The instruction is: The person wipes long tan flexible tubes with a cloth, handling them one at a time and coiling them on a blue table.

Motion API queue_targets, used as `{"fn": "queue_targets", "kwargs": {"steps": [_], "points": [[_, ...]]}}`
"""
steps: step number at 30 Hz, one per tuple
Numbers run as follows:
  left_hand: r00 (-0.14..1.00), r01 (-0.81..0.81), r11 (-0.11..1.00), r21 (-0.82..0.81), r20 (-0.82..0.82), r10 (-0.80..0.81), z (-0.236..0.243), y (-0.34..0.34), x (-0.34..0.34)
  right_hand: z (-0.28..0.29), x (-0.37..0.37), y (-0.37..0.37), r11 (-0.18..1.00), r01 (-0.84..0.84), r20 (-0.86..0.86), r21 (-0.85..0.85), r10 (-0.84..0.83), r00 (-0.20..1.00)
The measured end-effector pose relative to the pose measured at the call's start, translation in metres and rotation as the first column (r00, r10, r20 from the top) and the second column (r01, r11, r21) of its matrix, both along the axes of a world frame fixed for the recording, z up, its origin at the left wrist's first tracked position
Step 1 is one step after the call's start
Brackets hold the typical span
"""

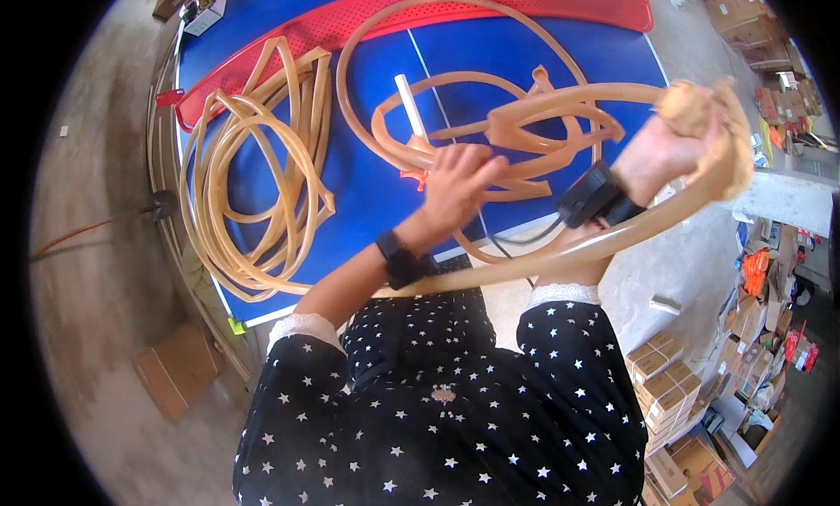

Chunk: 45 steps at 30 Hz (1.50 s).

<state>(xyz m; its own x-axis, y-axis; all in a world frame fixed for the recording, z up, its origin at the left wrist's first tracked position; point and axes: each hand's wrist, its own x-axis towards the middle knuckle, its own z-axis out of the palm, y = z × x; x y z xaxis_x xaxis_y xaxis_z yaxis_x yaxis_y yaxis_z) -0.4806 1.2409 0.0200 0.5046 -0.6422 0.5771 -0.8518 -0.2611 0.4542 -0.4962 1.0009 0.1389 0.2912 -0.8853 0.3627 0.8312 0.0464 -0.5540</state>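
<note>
My right hand (669,151) is raised at the right, closed around a tan cloth (731,147) wrapped about a long amber rubber tube (560,259). From the cloth, one run of tube sweeps low across my front to the left; another reaches back over the table. My left hand (459,191) is over the looped tubing (534,166) in the middle, its fingers curled down onto it. A white stick (409,105) stands out just beyond the left hand, with a small orange piece (415,176) beside the hand. What lies under its fingers is partly hidden.
A big coil of amber tubing (197,200) lies on the left of the blue table (367,235). A red perforated rail (350,35) spans the far side. A white box (206,14) sits at the far left corner. Cartons (665,379) are stacked on the floor at right.
</note>
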Motion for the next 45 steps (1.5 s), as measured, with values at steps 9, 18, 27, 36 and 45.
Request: {"fn": "queue_targets", "kwargs": {"steps": [9, 18, 27, 36, 45], "points": [[0.937, -0.162, 0.873, 0.461, 0.35, -0.012, -0.093, -0.047, 0.099, 0.099, -0.098, -0.023, 0.531, -0.726, 0.548, -0.437, 0.797, 0.254], [0.926, -0.372, 0.581, 0.724, 0.333, 0.178, -0.132, -0.028, 0.124, 0.129, -0.181, 0.019, 0.795, 0.069, 0.227, -0.603, 0.088, 0.97], [0.938, 0.292, 0.598, 0.746, -0.102, -0.331, -0.091, -0.039, 0.022, 0.087, -0.192, 0.062, 0.237, 0.651, 0.206, -0.721, -0.824, 0.528], [0.723, 0.294, 0.936, -0.194, -0.595, -0.351, -0.046, -0.041, -0.055, 0.058, -0.193, 0.079, 0.807, 0.167, 0.162, -0.566, -0.09, 0.983], [0.92, 0.39, 0.888, 0.242, -0.14, -0.366, 0.01, 0.016, -0.043, 0.02, -0.135, 0.089, 0.34, 0.152, -0.045, -0.928, -0.509, 0.859]]}}
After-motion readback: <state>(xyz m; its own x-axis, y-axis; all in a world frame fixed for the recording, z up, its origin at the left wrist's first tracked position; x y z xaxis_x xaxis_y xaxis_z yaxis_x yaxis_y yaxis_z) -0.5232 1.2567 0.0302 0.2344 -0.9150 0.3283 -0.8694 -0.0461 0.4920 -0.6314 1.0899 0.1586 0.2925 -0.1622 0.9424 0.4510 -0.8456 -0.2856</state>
